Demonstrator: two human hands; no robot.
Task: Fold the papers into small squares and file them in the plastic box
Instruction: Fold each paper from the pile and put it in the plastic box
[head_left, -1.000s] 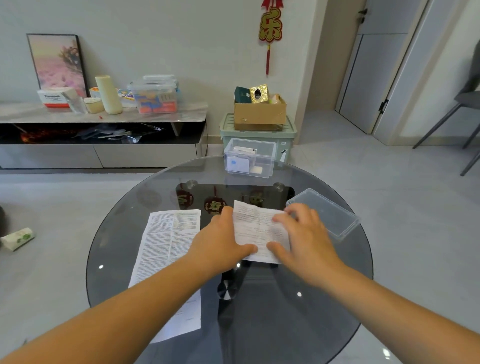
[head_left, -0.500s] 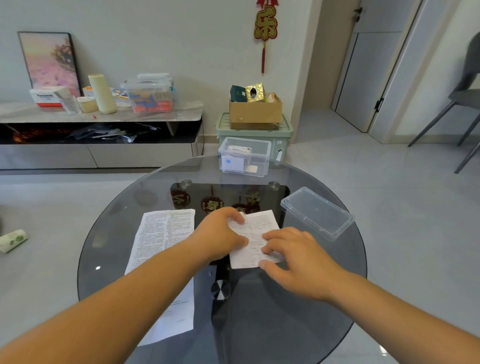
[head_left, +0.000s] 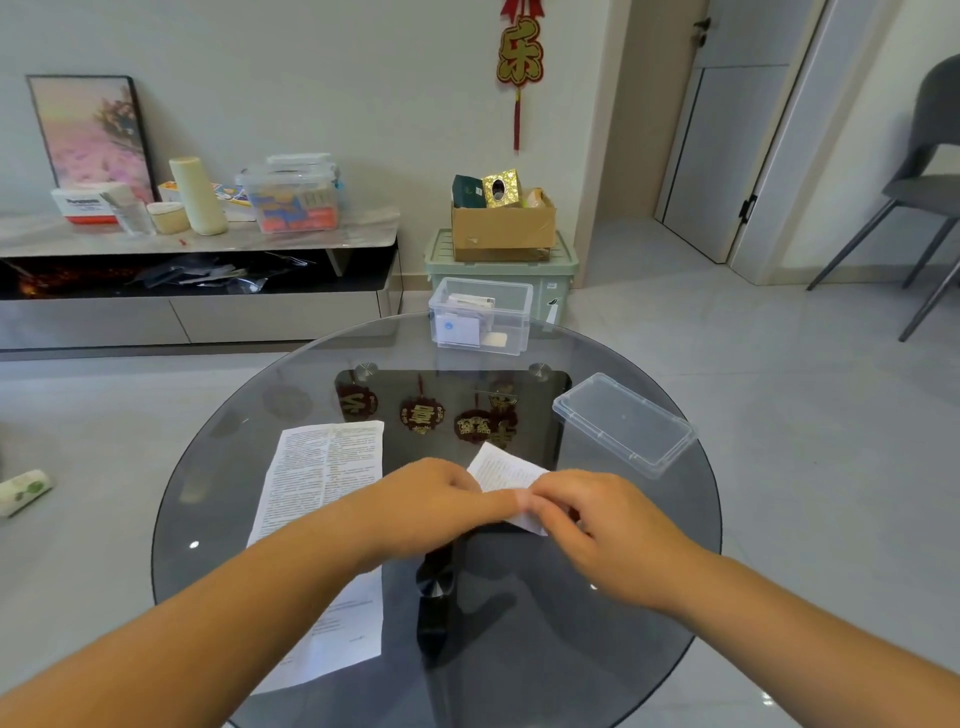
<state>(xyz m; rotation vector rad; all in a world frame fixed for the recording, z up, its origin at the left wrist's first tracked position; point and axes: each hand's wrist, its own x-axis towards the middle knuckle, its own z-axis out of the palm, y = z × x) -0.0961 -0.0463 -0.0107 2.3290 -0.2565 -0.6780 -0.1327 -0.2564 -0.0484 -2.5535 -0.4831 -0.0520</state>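
Head view: your left hand and right hand both have a pinching grip on the folded paper mid-worktop, well short of the plastic box, so uneven pressing on that slick glass could skid it and crease it crooked.

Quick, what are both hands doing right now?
Left hand: pinching the folded paper.
Right hand: pinching the same folded paper.

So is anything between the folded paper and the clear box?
Nothing visible. The folded paper, held by the left hand and right hand, has only bare glass table between it and the open plastic box; its lid lies off right.
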